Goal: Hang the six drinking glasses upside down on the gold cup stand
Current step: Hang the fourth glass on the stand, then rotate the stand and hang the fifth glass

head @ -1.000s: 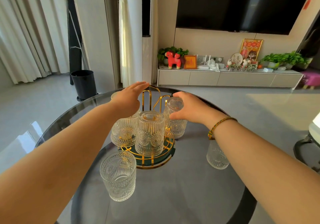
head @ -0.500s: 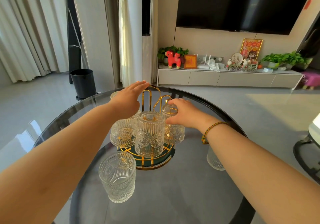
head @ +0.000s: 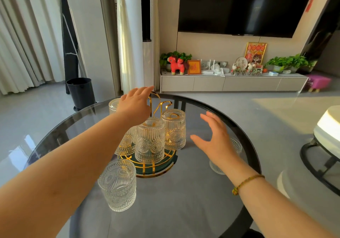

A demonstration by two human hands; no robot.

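Note:
The gold cup stand (head: pixel 158 166) with a green base sits mid-table. Three embossed glasses hang upside down on it: a front one (head: pixel 150 140), a right one (head: pixel 173 128) and a left one (head: pixel 126 144) partly behind my forearm. My left hand (head: pixel 135 104) rests over the stand's gold top loop, fingers extended. My right hand (head: pixel 214 138) hovers open to the right of the stand, apart from the right glass. An upright glass (head: pixel 117 184) stands in front of the stand. Another glass (head: pixel 230 156) is mostly hidden under my right hand. A further glass (head: pixel 114 105) peeks out behind my left hand.
The round dark glass table (head: pixel 184 201) has a black rim. Beyond it are a black bin (head: pixel 81 92) on the floor, a low TV cabinet (head: pixel 230 83) with ornaments, and a round stool frame (head: pixel 322 155) at the right.
My right hand set the glass down onto the stand's right peg, let go and pulled back to the right, fingers spread. My left hand stayed on the stand's top.

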